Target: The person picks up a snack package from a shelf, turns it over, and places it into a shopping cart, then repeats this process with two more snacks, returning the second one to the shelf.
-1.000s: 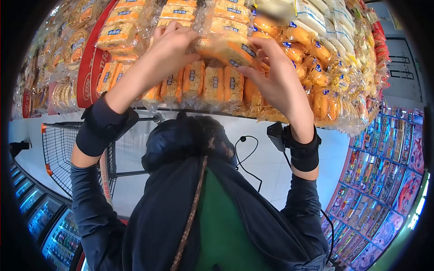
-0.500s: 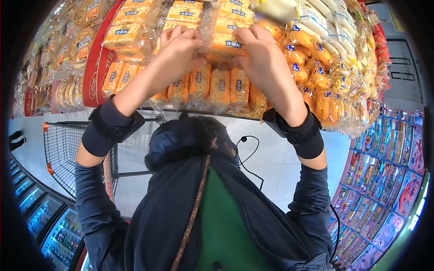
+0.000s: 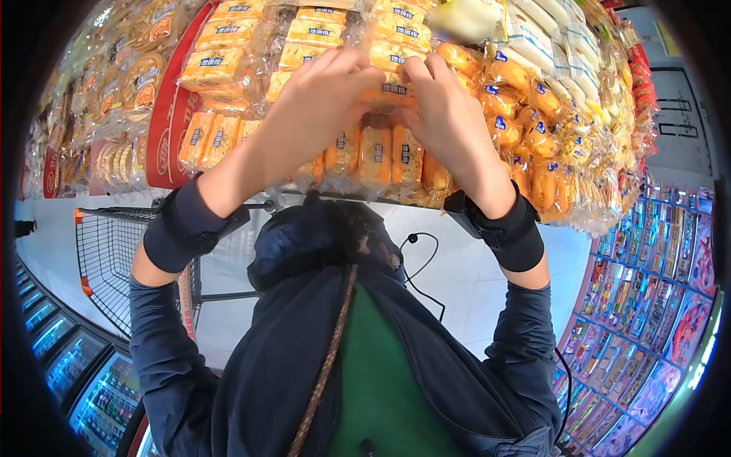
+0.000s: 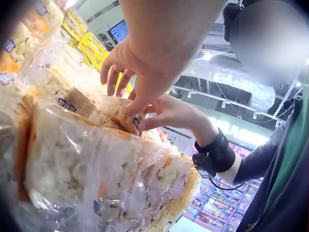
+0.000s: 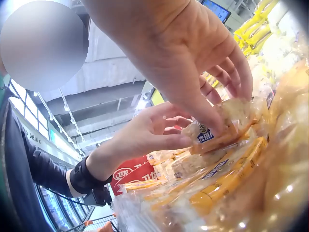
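Observation:
In the head view, my left hand [image 3: 320, 99] and right hand [image 3: 451, 110] meet at an orange-and-clear packet of sachima [image 3: 392, 90] in the front middle of the display. The right wrist view shows my right thumb on the face of this sachima packet [image 5: 205, 134] and the fingers curled behind it. At its other end, my left hand [image 5: 145, 133] pinches between thumb and fingers. More upright sachima packets [image 3: 375, 152] stand along the front, just below both hands. Part of the held packet is hidden by the fingers.
Stacked sachima packets [image 3: 215, 65] rise left of the hands, beside a red divider [image 3: 169, 122]. Orange-wrapped cakes [image 3: 502, 103] fill the right side, with white packages [image 3: 529, 38] behind. A shopping cart [image 3: 114, 259] stands on the floor at left; a shelf [image 3: 624, 305] is at right.
A tilted packet was in my right hand a second ago; it then came down level onto the stack. My left hand has since moved right, towards the packet and my right hand.

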### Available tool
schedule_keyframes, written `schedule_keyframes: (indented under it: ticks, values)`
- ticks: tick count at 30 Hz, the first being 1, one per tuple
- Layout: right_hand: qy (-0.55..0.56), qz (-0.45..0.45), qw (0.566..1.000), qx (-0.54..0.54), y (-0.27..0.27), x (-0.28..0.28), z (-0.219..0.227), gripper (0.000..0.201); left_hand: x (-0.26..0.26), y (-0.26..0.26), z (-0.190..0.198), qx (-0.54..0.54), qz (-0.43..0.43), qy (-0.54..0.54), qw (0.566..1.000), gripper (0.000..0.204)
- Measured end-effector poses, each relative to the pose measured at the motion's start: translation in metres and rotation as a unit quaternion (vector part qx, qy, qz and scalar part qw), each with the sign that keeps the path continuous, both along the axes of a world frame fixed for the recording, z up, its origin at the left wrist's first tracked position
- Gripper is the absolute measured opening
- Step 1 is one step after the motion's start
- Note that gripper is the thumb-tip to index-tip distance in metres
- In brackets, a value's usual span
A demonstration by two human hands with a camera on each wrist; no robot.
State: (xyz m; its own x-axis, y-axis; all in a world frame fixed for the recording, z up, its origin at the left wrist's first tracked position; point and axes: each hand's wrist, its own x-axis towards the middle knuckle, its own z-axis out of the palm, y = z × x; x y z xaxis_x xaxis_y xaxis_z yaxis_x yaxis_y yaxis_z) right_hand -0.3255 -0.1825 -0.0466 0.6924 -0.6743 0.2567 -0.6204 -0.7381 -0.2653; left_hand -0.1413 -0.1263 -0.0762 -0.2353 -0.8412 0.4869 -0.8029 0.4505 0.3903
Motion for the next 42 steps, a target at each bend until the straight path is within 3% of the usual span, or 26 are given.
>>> schedule_keyframes:
  ticks: [6,18,21,24,28,31,34,37,42]
  values:
    - [-0.005,0.022,0.998,-0.051,-0.008,-0.006,0.002,0.031,-0.004,-0.007,0.005,-0.041,0.013,-0.079,0.996,0.037]
    - [-0.022,0.019,0.996,0.081,-0.008,-0.015,0.001,0.035,-0.001,-0.002,-0.001,-0.063,0.016,-0.1,0.993,0.035]
    - [-0.151,-0.018,0.979,0.135,-0.017,-0.017,0.003,0.043,-0.001,0.001,0.001,-0.04,0.021,-0.076,0.996,0.038]
    - [-0.276,-0.082,0.921,0.262,-0.028,-0.019,0.003,0.05,-0.002,-0.001,0.0,-0.028,0.01,-0.061,0.998,0.04]
    - [-0.217,-0.099,0.927,0.289,-0.03,-0.019,0.005,0.053,-0.004,-0.002,-0.003,-0.032,0.01,-0.063,0.997,0.041]
    - [-0.208,-0.087,0.914,0.337,-0.032,-0.018,0.0,0.044,-0.005,0.0,-0.002,-0.022,0.016,-0.062,0.998,0.042]
    - [-0.209,-0.073,0.927,0.304,-0.029,-0.013,-0.004,0.041,-0.004,0.0,-0.002,-0.03,0.007,-0.067,0.997,0.043]
    - [-0.23,-0.051,0.925,0.298,-0.031,-0.012,-0.009,0.044,-0.004,-0.002,-0.002,-0.043,-0.002,-0.071,0.997,0.043]
    - [-0.195,-0.101,0.916,0.335,-0.045,-0.008,0.007,0.054,-0.005,-0.002,-0.004,-0.06,0.01,-0.101,0.993,0.043]
